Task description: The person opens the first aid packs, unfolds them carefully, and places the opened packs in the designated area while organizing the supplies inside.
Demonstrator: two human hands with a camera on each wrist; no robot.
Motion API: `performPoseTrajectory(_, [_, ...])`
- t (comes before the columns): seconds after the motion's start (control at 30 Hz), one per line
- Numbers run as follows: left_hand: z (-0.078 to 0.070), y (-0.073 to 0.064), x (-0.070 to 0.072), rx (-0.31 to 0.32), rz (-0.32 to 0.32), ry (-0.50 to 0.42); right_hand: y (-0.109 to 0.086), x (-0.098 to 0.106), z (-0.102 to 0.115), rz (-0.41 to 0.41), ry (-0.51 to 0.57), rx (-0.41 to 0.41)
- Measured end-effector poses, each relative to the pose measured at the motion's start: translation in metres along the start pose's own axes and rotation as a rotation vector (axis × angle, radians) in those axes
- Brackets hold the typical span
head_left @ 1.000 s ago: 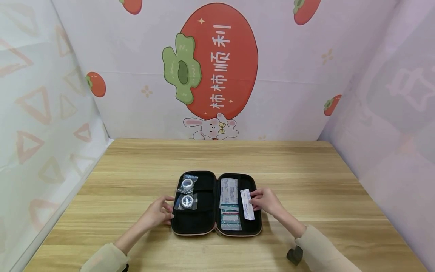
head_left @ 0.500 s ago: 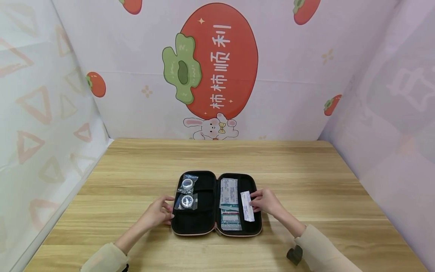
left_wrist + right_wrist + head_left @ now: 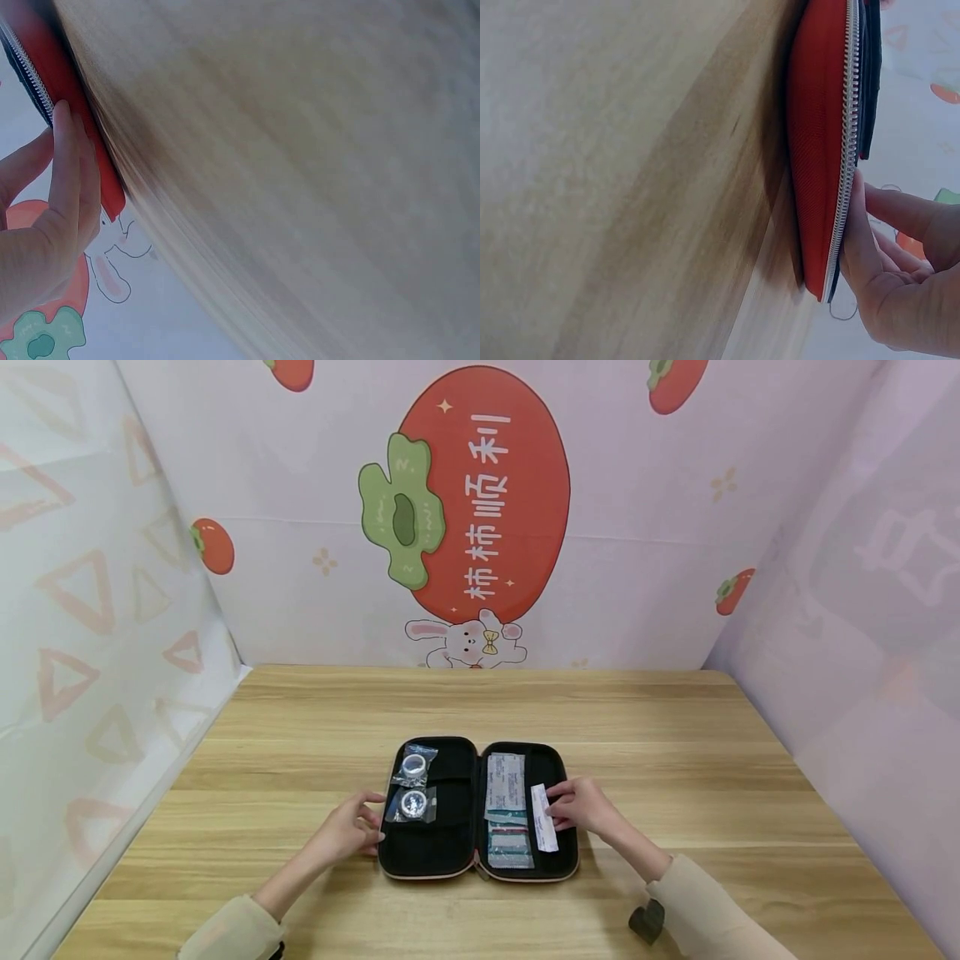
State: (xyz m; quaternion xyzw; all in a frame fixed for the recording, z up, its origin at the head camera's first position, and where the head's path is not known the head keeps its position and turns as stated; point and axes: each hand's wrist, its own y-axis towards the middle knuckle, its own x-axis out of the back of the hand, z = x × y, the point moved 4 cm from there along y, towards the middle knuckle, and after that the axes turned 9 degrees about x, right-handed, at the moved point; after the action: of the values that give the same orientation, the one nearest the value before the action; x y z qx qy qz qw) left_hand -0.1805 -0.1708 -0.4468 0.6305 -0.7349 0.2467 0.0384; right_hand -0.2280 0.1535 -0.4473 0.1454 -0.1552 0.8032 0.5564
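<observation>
An open zip case [image 3: 427, 852] with a black inside and red outer shell lies flat on the table. My left hand [image 3: 349, 829] holds its left edge; in the left wrist view the fingers [image 3: 66, 161] lie along the red side, with the thumb at the rim. My right hand [image 3: 587, 806] pinches a narrow white printed packet [image 3: 544, 827] over the right half. Two bagged tape rolls, one [image 3: 413, 766] above the other [image 3: 412, 804], sit in the left half. Beside the white packet are a larger printed packet [image 3: 506, 781] and green-and-clear packets [image 3: 510, 847].
A wooden table [image 3: 300, 718] carries the case near its front middle. A small dark object [image 3: 647, 922] shows beside the right sleeve. Patterned cloth walls [image 3: 285, 593] stand at the back and both sides.
My right hand and the white packet have shifted slightly left and toward the front over the case's right half. The left hand and the case stay where they were.
</observation>
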Motion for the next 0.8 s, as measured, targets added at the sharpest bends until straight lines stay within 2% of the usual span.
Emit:
performPoseTrajectory(0.3, [-0.0002, -0.0003, 0.0002, 0.001, -0.011, 0.013, -0.0001, -0.0052, 0.0026, 0.062, 0.109, 0.006])
performPoseTrajectory(0.8, [-0.0007, -0.0005, -0.0002, 0.012, -0.012, 0.010, 0.0052, -0.0032, -0.0004, 0.142, 0.167, -0.021])
